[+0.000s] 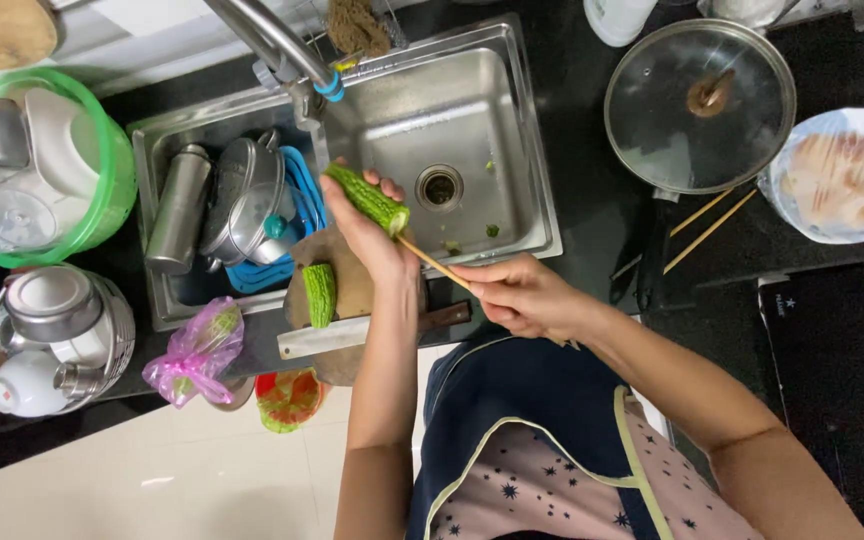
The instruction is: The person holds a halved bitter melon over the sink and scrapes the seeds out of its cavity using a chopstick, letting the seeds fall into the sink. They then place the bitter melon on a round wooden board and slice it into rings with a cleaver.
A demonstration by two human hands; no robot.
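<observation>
My left hand (pixel 367 235) grips a piece of green bitter gourd (pixel 367 197) and holds it over the steel sink (pixel 522 140). My right hand (pixel 522 297) holds a wooden chopstick (pixel 434 263) whose tip is pushed into the gourd's cut end. A second piece of bitter gourd (pixel 319 294) lies on a round wooden cutting board (pixel 352 290), beside a cleaver (pixel 342 335) resting across the board's near edge.
The sink's left basin holds a steel flask (pixel 178 208), a lidded pot (pixel 248 198) and a blue rack. The tap (pixel 277 45) reaches over the sink. To the right are a glass-lidded pan (pixel 700 105), loose chopsticks (pixel 712 222) and a covered bowl (pixel 840 175). Dishes fill the left counter.
</observation>
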